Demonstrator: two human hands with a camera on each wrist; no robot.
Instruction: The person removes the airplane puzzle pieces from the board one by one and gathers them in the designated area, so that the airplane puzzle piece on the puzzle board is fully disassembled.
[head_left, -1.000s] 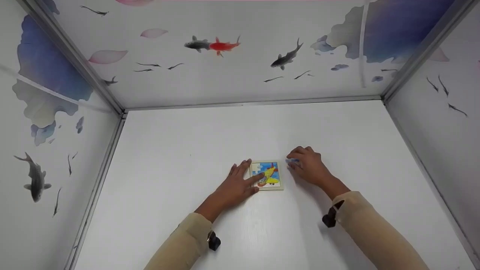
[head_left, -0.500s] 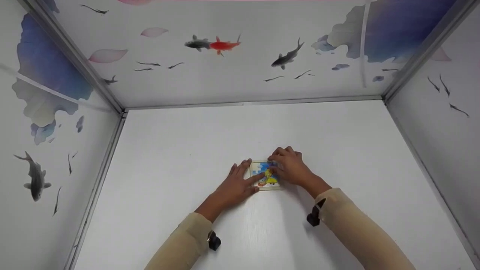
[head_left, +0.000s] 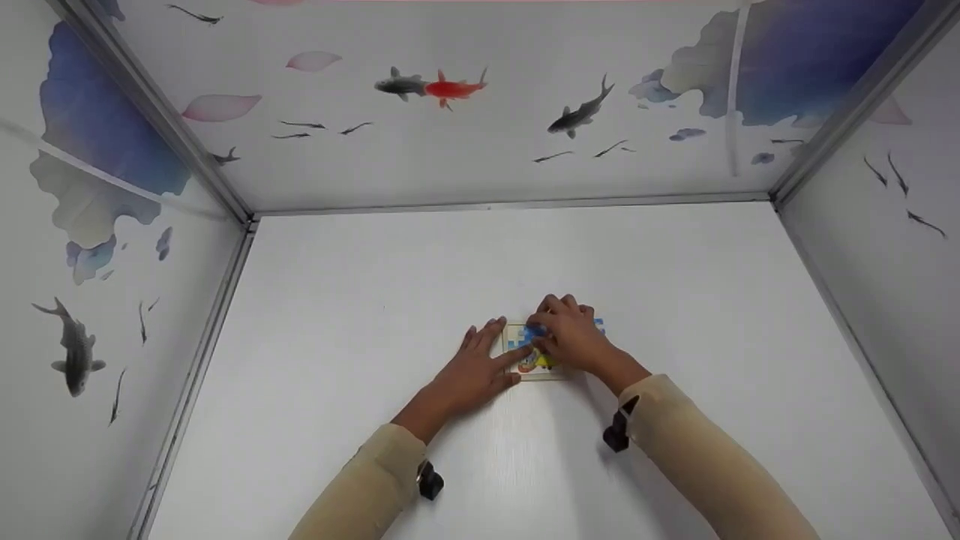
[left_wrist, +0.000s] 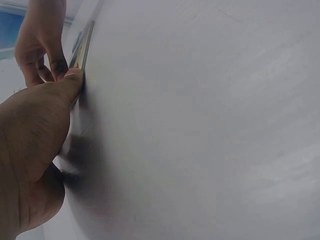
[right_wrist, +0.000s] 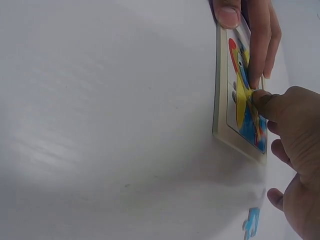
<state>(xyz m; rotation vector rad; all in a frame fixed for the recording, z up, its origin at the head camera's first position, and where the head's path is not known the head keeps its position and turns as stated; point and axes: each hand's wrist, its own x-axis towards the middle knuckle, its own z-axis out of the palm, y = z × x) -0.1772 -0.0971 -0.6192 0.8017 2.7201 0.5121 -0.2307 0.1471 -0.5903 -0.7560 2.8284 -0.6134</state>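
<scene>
A small jigsaw puzzle point(head_left: 544, 361) in a pale wooden frame lies on the white table, showing a yellow aeroplane on blue. My left hand point(head_left: 466, 377) rests along its left side with fingers spread. Its index finger reaches onto the picture and its thumb touches the near corner. Over the upper right part, my right hand point(head_left: 576, 334) has thumb and fingers bent around a blue puzzle piece point(head_left: 535, 331), mostly hidden by the fingers. In the right wrist view, the right thumb point(right_wrist: 265, 101) touches the picture beside the left index finger. White gaps show at the picture's upper left.
A loose blue puzzle piece point(right_wrist: 252, 222) lies on the table right of the frame, partly behind the right hand in the head view. White panels with painted fish point(head_left: 450, 89) and petals enclose the white table point(head_left: 360, 300) at the back and both sides.
My right hand has moved left from beside the frame onto the puzzle, then slightly further left. The loose blue piece now shows behind it. My left hand has stayed in place.
</scene>
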